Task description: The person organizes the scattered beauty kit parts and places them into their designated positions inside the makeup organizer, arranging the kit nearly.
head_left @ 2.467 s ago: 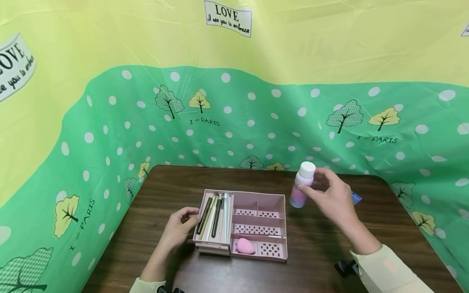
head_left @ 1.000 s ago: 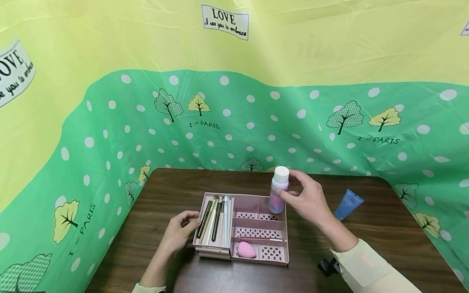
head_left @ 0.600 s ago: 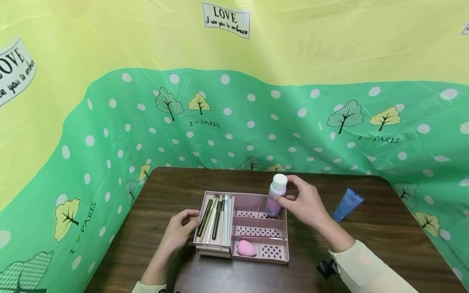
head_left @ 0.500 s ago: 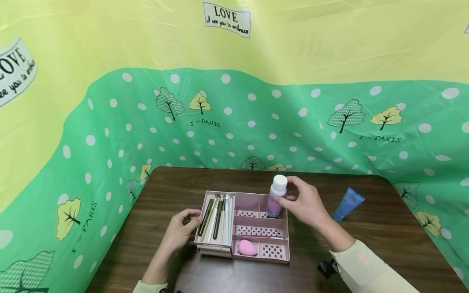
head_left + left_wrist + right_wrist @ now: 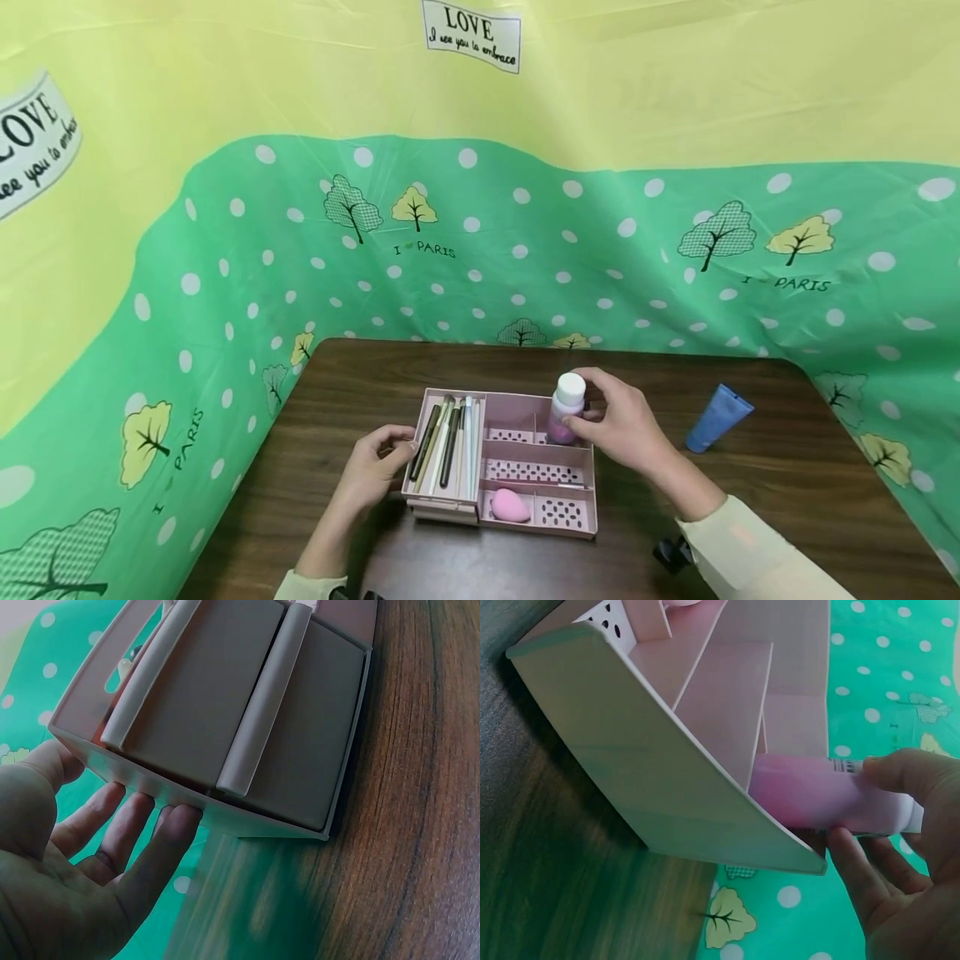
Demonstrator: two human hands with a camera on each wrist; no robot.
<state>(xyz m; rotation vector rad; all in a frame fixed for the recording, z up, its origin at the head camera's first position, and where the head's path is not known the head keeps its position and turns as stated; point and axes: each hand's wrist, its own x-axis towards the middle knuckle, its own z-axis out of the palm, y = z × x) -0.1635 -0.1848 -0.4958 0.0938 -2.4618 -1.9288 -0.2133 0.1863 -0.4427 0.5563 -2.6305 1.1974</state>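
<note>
A pink cosmetics organizer (image 5: pixel 537 442) with compartments stands on the table. My left hand (image 5: pixel 367 468) touches its left side wall from outside; in the left wrist view the fingertips (image 5: pixel 180 819) rest against that wall. My right hand (image 5: pixel 622 421) grips a pink bottle with a white cap (image 5: pixel 567 406) between thumb and fingers. The bottle's lower end is down inside the back right compartment, and in the right wrist view the bottle (image 5: pixel 817 791) sticks out above the side wall. Whether its base touches the compartment floor is hidden.
Several makeup brushes (image 5: pixel 448 442) lie in the organizer's left tray, above drawers (image 5: pixel 202 697). A pink makeup sponge (image 5: pixel 510 505) sits in a front compartment. One slim stick (image 5: pixel 551 484) lies in the middle one. On the table's right is a blue tube (image 5: pixel 717 418).
My right hand has brought the bottle left from the table beside the organizer and lowered it into the back right compartment. The blue tube has come into fuller view. My left hand has stayed put.
</note>
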